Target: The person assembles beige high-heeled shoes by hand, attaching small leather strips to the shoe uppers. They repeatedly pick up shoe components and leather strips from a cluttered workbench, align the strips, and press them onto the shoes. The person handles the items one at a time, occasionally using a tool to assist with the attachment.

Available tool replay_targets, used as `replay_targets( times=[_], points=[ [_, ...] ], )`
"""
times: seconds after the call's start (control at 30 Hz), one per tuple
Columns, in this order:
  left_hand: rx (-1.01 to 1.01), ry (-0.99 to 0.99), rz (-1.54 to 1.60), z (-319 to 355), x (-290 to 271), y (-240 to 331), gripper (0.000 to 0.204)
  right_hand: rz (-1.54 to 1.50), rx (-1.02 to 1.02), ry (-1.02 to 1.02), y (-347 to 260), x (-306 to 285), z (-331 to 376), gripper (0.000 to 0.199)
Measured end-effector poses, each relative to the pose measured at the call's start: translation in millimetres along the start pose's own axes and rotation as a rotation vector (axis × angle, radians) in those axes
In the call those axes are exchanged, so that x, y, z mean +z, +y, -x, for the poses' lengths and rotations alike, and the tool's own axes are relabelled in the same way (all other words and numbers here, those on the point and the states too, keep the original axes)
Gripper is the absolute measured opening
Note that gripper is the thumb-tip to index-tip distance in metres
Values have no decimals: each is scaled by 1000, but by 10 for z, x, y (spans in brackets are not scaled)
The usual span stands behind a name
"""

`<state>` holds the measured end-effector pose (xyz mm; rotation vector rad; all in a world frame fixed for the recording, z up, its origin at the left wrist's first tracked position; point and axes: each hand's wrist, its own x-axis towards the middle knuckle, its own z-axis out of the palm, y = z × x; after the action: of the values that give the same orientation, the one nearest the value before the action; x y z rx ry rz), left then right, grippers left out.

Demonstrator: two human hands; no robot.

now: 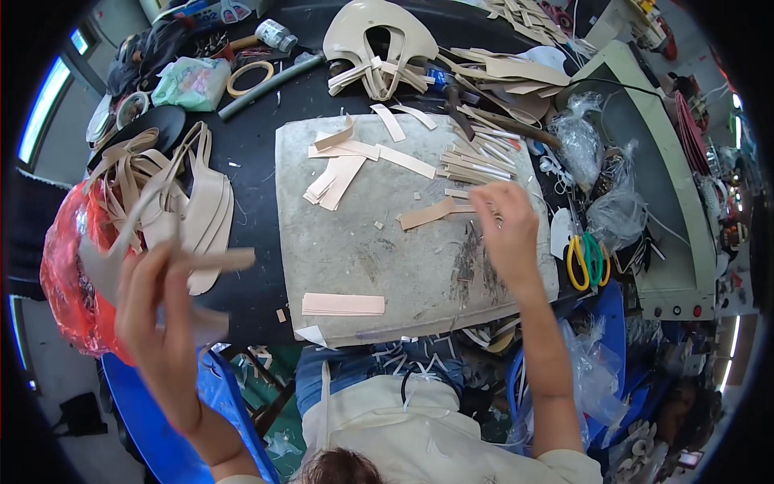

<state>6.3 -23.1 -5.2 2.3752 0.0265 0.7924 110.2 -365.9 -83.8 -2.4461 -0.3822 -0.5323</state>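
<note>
My left hand (157,310) is raised at the lower left, gripping a blurred beige leather piece (211,261) with a strap end sticking out to the right. My right hand (504,222) reaches over the right side of a grey stone work slab (347,258), fingers pinched on a beige leather strip (431,213) lying there. Behind that hand lies a fan of thin beige strips (476,165). More cut strips (343,169) lie at the slab's far left, and a flat stack of strips (343,304) rests near its front edge.
A heap of beige strap pieces (181,194) lies left of the slab, beside a red plastic bag (68,274). Yellow-and-green scissors (587,260) lie to the right, near clear plastic bags (580,141). Tape roll (248,77), bottle (276,34) and cut shoe parts (379,40) sit at the back.
</note>
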Motion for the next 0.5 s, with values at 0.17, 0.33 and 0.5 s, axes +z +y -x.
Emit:
replay_targets(
  times=[0.17, 0.33, 0.5],
  points=[
    [-177, -292, -49, 11, 528, -903, 20, 251, -276, 55, 462, 141, -193, 10],
    [-48, -22, -139, 220, 555, -472, 24, 182, -146, 33, 452, 79, -186, 5],
    [-100, -345, 456, 590, 809, 341, 25, -203, -107, 4, -393, 31, 154, 16]
  ],
)
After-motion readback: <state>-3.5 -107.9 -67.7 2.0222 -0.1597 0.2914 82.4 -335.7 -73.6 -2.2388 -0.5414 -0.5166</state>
